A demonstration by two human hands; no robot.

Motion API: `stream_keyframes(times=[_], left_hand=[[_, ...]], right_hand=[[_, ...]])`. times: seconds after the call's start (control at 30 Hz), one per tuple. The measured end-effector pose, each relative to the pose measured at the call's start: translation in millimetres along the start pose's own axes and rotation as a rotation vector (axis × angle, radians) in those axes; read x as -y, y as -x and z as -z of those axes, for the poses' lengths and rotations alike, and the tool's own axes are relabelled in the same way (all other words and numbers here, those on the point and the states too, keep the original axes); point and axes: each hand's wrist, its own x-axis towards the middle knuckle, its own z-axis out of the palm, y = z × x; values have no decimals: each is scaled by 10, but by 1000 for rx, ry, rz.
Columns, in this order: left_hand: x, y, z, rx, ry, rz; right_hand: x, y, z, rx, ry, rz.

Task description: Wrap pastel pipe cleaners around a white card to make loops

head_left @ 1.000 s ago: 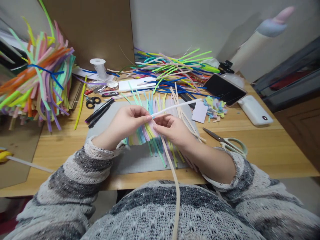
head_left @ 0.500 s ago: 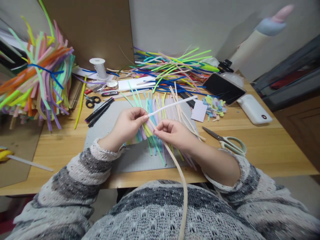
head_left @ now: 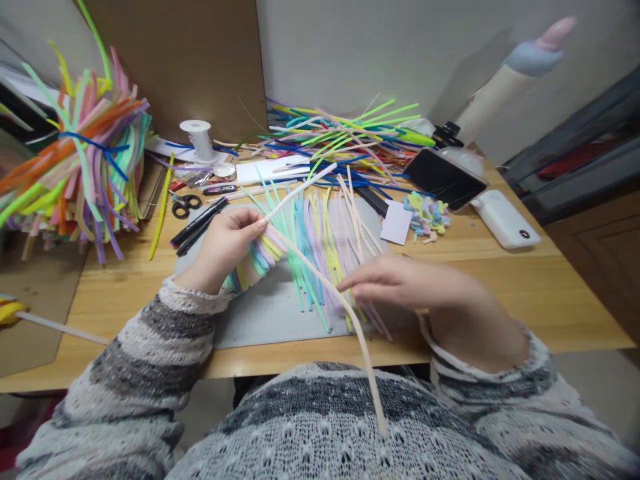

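Head view: left hand (head_left: 225, 243) pinches white stem (head_left: 301, 192), right hand (head_left: 405, 283) loosely open; black item (head_left: 220, 190) reads "OK".

A wooden table (head_left: 540, 303) against a plain wall (head_left: 350, 47) is serving as a handicraft workspace, though whether it is belonging to a home or a small studio is unclear. Pastel pipe cleaners (head_left: 327, 243) are lying across a grey work mat (head_left: 250, 327), while a tied multicoloured bundle (head_left: 95, 133) and a loose heap of bright stems (head_left: 350, 127) are stocking it. A spool (head_left: 201, 143), black-handled scissors (head_left: 183, 206) and black markers (head_left: 200, 223) are sitting nearby, marking it as a crafting spot.
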Motion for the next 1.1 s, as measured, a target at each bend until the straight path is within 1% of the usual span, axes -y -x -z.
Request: stream_keyframes(times=[0.03, 0.07, 0.1, 0.13, 0.2, 0.23, 0.33, 0.4, 0.47, 0.53, 0.57, 0.6, 0.67, 0.73, 0.77, 0.8, 0.83, 0.9, 0.97, 1.03, 1.1], left_hand=[[-4, 8, 19, 10, -1, 8], [-9, 18, 32, 14, 2, 13], [-12, 26, 39, 12, 11, 18], [-14, 33, 43, 4, 21, 23], [-9, 37, 39, -16, 43, 37], [-4, 35, 34, -25, 50, 43], [16, 26, 16, -40, 57, 55], [26, 23, 6, -30, 67, 63], [28, 26, -3, -5, 72, 65], [18, 36, -15, 19, 73, 61], [8, 45, -23, 28, 71, 59], [-4, 56, -34, 35, 70, 58], [-35, 89, -65, 54, 80, 62], [-70, 130, -104, 100, 111, 78], [-87, 152, -125, 134, 132, 95], [-102, 173, -145, 169, 151, 117], [-114, 191, -164, 204, 167, 141], [-126, 216, -195, 249, 186, 171], [-119, 224, -213, 265, 200, 183], [-100, 222, -220, 266, 218, 195], [-80, 219, -221, 264, 238, 212]], right_hand=[[-38, 58, 132, -171, 82, -13], [-91, 105, 260, -396, 167, -53], [-158, 138, 378, -645, 283, -119], [-236, 158, 477, -837, 423, -227], [-412, 156, 608, -917, 650, -498], [-501, 138, 639, -936, 731, -558], [-718, 55, 639, -851, 914, -614], [-787, 11, 619, -801, 982, -637], [-787, -1, 618, -805, 998, -627], [-729, 11, 626, -839, 930, -578], [-683, 19, 623, -849, 844, -531], [-628, 21, 607, -850, 711, -466], [-503, -5, 517, -815, 328, -287], [-381, -86, 345, -726, -117, -88], [-332, -146, 234, -674, -279, -16], [-296, -214, 117, -623, -390, 41], [-273, -284, -2, -577, -458, 63], [-265, -413, -216, -556, -541, 86], [-287, -500, -371, -560, -603, 95], [-304, -536, -460, -568, -658, 93], [-296, -535, -496, -584, -699, 74]])
